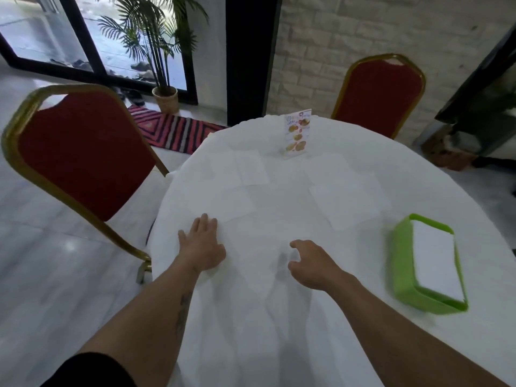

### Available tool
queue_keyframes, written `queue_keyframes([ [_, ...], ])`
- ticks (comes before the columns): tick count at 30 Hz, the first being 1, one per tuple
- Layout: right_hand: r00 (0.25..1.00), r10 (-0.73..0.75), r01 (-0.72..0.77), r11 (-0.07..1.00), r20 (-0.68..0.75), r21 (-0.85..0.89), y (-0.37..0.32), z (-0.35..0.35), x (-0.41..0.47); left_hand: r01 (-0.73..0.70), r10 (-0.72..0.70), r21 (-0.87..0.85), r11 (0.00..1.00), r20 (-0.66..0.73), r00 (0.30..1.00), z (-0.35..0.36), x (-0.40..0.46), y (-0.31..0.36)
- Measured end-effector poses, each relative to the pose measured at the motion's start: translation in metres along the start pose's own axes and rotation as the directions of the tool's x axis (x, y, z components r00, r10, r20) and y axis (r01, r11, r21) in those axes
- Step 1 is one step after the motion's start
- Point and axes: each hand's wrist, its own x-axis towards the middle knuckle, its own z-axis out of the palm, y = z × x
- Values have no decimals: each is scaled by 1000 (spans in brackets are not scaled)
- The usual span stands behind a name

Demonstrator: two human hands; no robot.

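Note:
A round table under a white tablecloth (279,196) fills the middle of the view. My left hand (202,244) lies flat on the cloth near the table's left edge, fingers straight and spread. My right hand (310,263) hovers just above the cloth near the front, fingers loosely curled, holding nothing. Several white paper napkins (251,169) lie flat on the cloth further back, hard to tell from it. A green tray (399,263) with a stack of white napkins (435,261) sits at the right.
A standing menu card (297,134) is at the table's far side. Two red chairs with gold frames stand by the table, one at the left (81,155), one at the far right (379,96). A striped rug (173,128) and a potted palm (164,99) lie beyond.

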Motion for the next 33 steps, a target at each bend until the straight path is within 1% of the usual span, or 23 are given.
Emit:
queue_keyframes([
  [6, 998, 52, -53, 998, 30, 35, 9, 8, -7, -36, 38, 53, 998, -36, 999, 17, -19, 8],
  [9, 997, 65, -68, 996, 49, 53, 13, 11, -15, -42, 46, 79, 996, -38, 998, 12, -23, 10],
  [15, 999, 33, -34, 998, 30, 45, 10, 9, -19, -114, 119, 89, 990, -64, 991, -2, -27, 14],
  [20, 1000, -15, 14, 998, 19, 64, -3, 13, -10, -100, 100, 70, 993, 6, 995, -4, -20, 20],
  [25, 999, -35, 33, 996, 16, 78, -11, 21, -4, -70, 64, 99, 993, 63, 996, -11, 0, 20],
  [29, 1000, -25, 24, 996, 8, 83, -11, 20, -1, -56, 50, 146, 988, 47, 998, -11, 12, 18],
  [33, 1000, -3, 4, 996, -3, 92, -10, 16, 0, -60, 60, 153, 986, 4, 998, -7, 14, 17],
])
